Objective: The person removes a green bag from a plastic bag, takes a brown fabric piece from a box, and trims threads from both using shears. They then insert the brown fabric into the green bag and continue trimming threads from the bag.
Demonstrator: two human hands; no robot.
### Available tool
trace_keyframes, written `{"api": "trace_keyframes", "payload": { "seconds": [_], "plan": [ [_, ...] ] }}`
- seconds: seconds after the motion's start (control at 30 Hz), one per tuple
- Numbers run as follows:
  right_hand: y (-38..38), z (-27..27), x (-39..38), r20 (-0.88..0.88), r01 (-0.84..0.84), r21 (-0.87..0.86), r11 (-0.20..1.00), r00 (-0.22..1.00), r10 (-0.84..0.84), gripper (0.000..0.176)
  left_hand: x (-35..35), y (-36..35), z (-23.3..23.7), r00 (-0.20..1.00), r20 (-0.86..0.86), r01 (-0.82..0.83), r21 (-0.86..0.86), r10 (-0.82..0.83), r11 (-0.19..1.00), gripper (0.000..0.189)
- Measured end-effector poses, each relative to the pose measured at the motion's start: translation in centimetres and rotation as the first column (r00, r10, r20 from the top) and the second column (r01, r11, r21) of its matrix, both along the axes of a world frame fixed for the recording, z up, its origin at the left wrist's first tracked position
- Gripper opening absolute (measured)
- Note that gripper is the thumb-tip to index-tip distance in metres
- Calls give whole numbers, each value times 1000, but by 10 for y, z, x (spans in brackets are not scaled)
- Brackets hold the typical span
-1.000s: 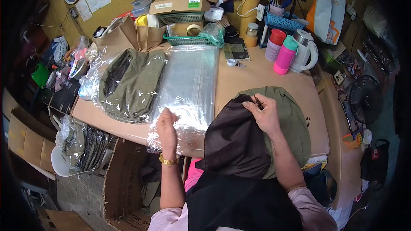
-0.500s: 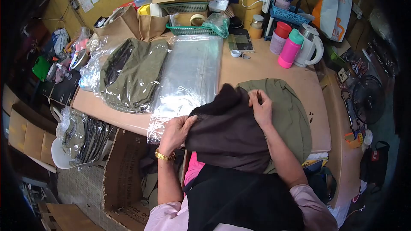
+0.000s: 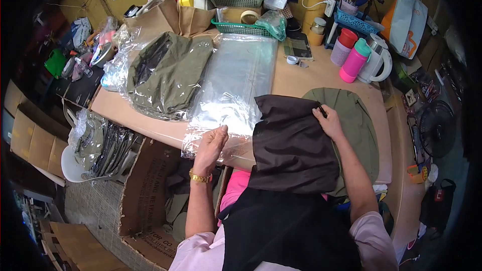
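Note:
A dark brown cloth (image 3: 296, 145) lies fairly flat over the near edge of the table and hangs toward my lap. At its upper right corner my right hand (image 3: 327, 122) pinches the edge between thumb and fingers. Partly beneath it, to the right, is an olive green fabric piece (image 3: 354, 135) with a rounded outline. My left hand (image 3: 213, 146) is off the cloth, over the near end of a stack of clear plastic bags (image 3: 236, 80). Its thumb and fingers are pressed together; whether something small is between them cannot be made out.
An olive item in clear plastic (image 3: 168, 78) lies at the table's left. Behind stand a green basket (image 3: 246, 29), a pink bottle (image 3: 354, 62) and a kettle (image 3: 375, 57). An open cardboard box (image 3: 143, 195) sits below the near edge, beside a white chair (image 3: 75, 163) holding wrapped items.
My left hand has let go of the dark brown cloth and moved slightly left. The cloth, bunched before, is now spread flatter. My right hand still pinches it, and the view has shifted slightly.

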State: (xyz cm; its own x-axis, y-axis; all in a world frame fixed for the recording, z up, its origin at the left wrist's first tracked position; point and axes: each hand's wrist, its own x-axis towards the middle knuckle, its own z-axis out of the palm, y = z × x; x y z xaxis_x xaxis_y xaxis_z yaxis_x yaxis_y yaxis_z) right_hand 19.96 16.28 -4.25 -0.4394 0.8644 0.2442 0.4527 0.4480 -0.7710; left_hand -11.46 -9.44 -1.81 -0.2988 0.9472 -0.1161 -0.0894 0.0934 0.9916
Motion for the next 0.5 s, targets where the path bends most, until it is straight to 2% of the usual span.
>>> {"api": "trace_keyframes", "payload": {
  "seconds": [0.07,0.1,0.13,0.17,0.2,0.23,0.27,0.33,0.4,0.43,0.5],
  "plan": [
    [7,3,-7,-104,-112,-164,980,990,95,30,20,12,-3,957,199,-238,129,210,963,44],
    [-16,35,-18,82,-30,-92,995,996,38,31,23,14,3,914,375,-204,91,156,975,45],
    [-36,59,-30,110,-63,-100,993,991,74,31,25,17,4,914,375,-206,99,155,973,45],
    [-53,71,-41,116,-175,91,980,979,165,32,27,19,3,846,518,-240,163,124,957,46],
    [-72,86,-52,139,-245,188,951,965,221,33,28,20,3,761,644,-280,217,78,935,47],
    [-93,102,-63,200,-272,216,938,952,230,35,24,22,-6,703,711,-289,266,15,920,47],
    [-103,103,-71,241,-340,306,889,931,273,36,25,22,-5,704,710,-288,267,14,920,47],
    [-124,107,-89,265,-400,315,861,908,325,33,28,23,-2,695,718,-323,273,31,906,47],
    [-136,105,-102,233,-400,337,852,912,337,29,30,22,1,713,701,-327,288,35,900,47],
    [-139,102,-108,261,-381,411,828,920,293,26,31,21,4,727,685,-327,277,53,904,47],
    [-143,102,-113,288,-380,435,816,918,274,26,35,20,12,748,658,-338,265,87,903,47]
  ]
}}
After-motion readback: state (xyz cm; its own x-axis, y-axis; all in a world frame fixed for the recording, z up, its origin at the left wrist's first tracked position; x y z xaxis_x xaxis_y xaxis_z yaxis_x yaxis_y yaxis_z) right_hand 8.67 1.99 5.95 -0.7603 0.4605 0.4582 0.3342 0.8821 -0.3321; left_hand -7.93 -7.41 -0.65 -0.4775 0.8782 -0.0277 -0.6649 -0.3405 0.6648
